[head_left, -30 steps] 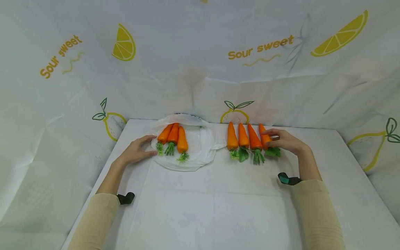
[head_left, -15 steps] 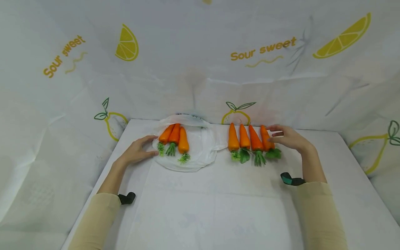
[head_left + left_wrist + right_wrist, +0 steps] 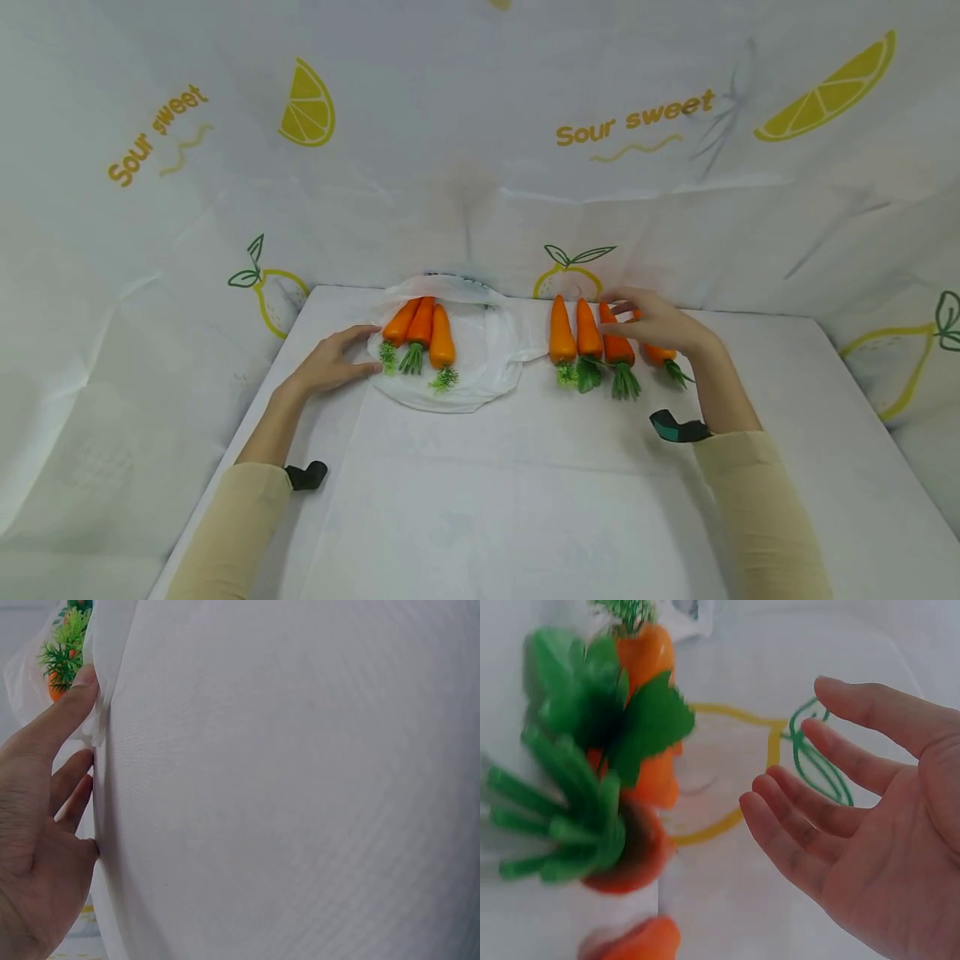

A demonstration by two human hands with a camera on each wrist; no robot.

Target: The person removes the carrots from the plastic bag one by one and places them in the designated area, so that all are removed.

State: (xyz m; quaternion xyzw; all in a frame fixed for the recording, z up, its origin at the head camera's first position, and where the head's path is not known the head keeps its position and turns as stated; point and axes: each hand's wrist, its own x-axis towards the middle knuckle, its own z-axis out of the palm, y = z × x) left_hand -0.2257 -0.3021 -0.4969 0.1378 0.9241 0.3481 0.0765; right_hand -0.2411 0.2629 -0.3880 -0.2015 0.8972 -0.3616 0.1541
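Note:
Beside the left rim of a white plastic bag (image 3: 480,392), my left hand (image 3: 322,362) rests with thumb and fingers spread; in the left wrist view its thumb lies by the bag's edge. Three orange carrots (image 3: 442,337) with green tops lie on the bag. To its right, several more carrots (image 3: 562,333) lie in a row, tips pointing away. My right hand (image 3: 656,321) hovers over the row's right end, fingertips near the carrot with thick green stems (image 3: 618,350). It partly hides the rightmost carrot (image 3: 660,354). Loosely bent, the right fingers hold nothing in the right wrist view.
The white-covered table (image 3: 487,517) ends against an upright white cloth (image 3: 420,200) printed with lemons and lettering. Dark straps (image 3: 306,476) stick out at both wrists.
My right hand has let go of the rightmost carrot, drawn back a little, then moved left over the row. That carrot now sits farther right, turned. My left hand stays at the bag.

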